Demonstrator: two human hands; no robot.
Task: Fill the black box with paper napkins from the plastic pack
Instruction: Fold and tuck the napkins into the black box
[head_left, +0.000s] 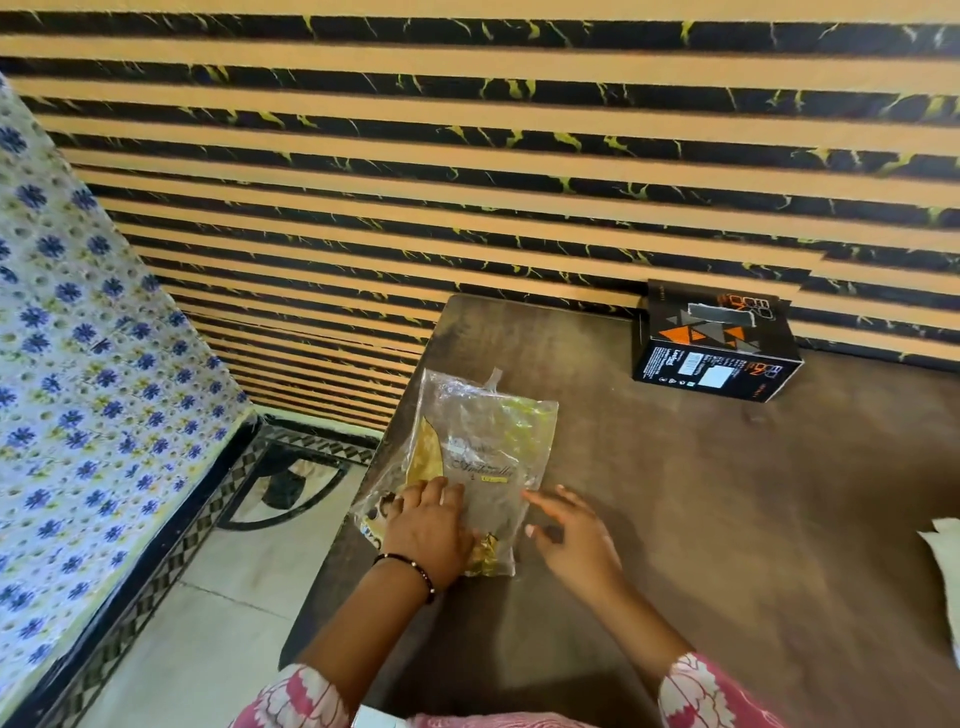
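Clear plastic pack (467, 457) lies under the flat left hand (428, 525); right hand (576, 540) hovers beside it, fingers spread, empty.

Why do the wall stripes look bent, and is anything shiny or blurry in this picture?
Head view: the wide lens fans and tilts the striped orange-and-black wall; the clear crinkled plastic napkin pack catches light glare, hiding its contents; the right hand has soft, smeared fingertips, the left hand looks sharper; the black printed cardboard box is fairly crisp; light is even, shadows faint.
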